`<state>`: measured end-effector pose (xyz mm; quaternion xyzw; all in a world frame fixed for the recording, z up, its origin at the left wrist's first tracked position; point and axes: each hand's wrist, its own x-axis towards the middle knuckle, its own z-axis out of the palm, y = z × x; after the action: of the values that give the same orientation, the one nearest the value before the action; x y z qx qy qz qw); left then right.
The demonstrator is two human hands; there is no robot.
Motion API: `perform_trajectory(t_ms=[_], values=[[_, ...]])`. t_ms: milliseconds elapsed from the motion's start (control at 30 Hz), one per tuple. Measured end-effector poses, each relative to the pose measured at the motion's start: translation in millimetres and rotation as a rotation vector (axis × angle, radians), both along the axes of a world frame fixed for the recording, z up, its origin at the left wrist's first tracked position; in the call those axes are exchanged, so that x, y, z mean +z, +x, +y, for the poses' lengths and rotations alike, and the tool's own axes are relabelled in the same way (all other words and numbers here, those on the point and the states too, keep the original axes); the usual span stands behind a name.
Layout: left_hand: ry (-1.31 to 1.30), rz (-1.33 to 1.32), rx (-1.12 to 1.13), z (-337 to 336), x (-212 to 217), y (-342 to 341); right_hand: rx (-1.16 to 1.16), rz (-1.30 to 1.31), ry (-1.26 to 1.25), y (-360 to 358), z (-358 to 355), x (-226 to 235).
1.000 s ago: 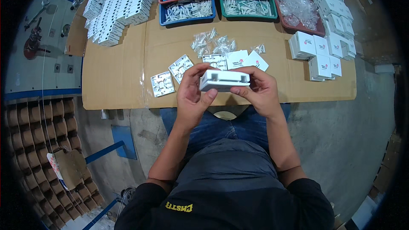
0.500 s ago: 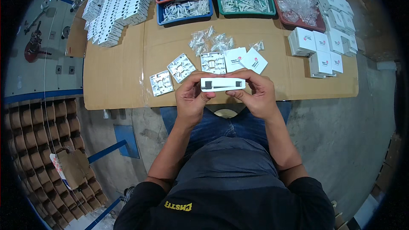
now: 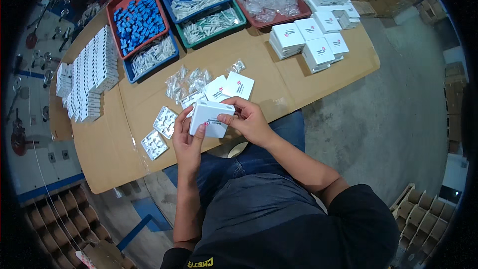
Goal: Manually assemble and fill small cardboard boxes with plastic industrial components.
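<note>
The white box (image 3: 213, 114) has turned, so its flat, square face with red print shows. Left grip (image 3: 186, 142) and right grip (image 3: 249, 122) pinch its sides, above the table's (image 3: 284, 89) near edge.
</note>
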<state>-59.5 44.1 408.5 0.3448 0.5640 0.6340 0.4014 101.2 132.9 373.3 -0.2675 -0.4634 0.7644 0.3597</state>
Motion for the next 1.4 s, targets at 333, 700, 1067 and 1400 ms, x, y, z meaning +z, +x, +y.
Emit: perform_trajectory(t_ms=[333,700,1067,1400], values=[[-0.362,-0.239,-0.251,9.1,-11.5,-3.1,0.282,-0.435,1.028,46.7,21.4,35.7],[-0.305,-0.074,-0.297,0.1,-26.7,-6.7,-1.046,-1.141,0.887,199.3,140.1,17.0],[-0.363,0.105,-0.057,-27.1,-45.0,-26.2,-1.111,-1.556,1.123,225.2,182.7,-20.7],[-0.583,1.13,0.244,-34.4,-43.6,-86.3,-0.099,-0.794,0.845,37.1,80.4,-11.9]])
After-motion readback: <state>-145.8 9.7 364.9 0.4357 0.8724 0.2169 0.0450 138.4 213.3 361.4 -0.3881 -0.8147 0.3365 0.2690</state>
